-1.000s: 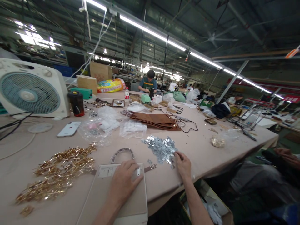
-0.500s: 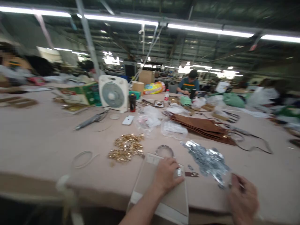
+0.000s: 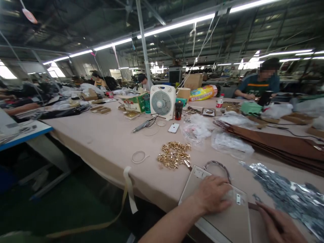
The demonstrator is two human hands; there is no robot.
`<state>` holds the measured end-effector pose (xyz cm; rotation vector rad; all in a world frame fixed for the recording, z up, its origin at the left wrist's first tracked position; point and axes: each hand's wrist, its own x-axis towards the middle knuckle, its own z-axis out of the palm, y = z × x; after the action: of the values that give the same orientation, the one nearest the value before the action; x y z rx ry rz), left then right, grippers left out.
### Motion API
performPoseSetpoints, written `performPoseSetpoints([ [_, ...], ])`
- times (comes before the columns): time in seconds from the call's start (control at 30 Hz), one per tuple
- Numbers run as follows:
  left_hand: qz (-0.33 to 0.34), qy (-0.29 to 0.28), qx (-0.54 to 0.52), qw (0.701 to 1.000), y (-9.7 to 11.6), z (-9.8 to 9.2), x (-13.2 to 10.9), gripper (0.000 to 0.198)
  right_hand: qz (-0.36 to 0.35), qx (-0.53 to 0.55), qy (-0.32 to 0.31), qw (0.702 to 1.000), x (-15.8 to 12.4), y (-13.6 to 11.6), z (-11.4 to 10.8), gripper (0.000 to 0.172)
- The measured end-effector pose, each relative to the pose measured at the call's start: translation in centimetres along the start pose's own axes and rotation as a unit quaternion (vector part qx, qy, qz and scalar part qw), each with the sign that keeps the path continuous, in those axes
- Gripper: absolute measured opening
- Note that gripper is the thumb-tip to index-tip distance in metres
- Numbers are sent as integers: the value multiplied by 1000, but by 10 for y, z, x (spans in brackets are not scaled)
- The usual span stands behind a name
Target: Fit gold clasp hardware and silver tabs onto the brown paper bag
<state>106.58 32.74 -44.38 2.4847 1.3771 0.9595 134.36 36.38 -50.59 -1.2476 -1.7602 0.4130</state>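
Note:
My left hand (image 3: 214,195) lies flat on a beige panel-like piece (image 3: 227,221) with pale edges, fingers stretched over its upper part. A small silver metal plate (image 3: 238,199) sits on the panel just right of my fingertips. A dark looped handle (image 3: 218,164) rises behind the panel's far edge. My right hand (image 3: 282,222), low at the right, has its fingertips closed at the end of a short brown strap (image 3: 253,206) that juts from the panel's right side. Beyond it spreads a pile of flat silver metal pieces (image 3: 283,192). Left of the panel lies a heap of gold-coloured metal fittings (image 3: 174,155).
Behind are a white box fan (image 3: 162,101), a phone (image 3: 173,128), a grey handheld tool (image 3: 141,126), plastic bags (image 3: 196,131) and stacked brown leather pieces (image 3: 275,141). A coil (image 3: 139,157) lies near the table edge. A co-worker (image 3: 260,84) sits across the table.
The view has swung left, so the table's contents appear further right. My right hand has moved from beside the silver pieces to the brown strap. My left hand stays on the panel.

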Motion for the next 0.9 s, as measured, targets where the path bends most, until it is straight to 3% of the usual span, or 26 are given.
performPoseSetpoints([
  [0.17, -147, 91, -69, 983, -31, -44, -23, 46, -1, -34, -16, 999, -2, -5, -2, 39],
  [0.3, -210, 58, -161, 963, -55, -54, -31, 36, 19, -41, -9, 999, 0, -12, 1, 40],
  [0.57, -226, 26, -245, 943, -82, -52, -27, 35, 43, -22, -8, 999, 1, -15, -1, 37],
  [0.9, -141, 17, -230, 963, -89, -56, -27, 18, 52, -27, -19, 998, 0, -13, -2, 36],
])
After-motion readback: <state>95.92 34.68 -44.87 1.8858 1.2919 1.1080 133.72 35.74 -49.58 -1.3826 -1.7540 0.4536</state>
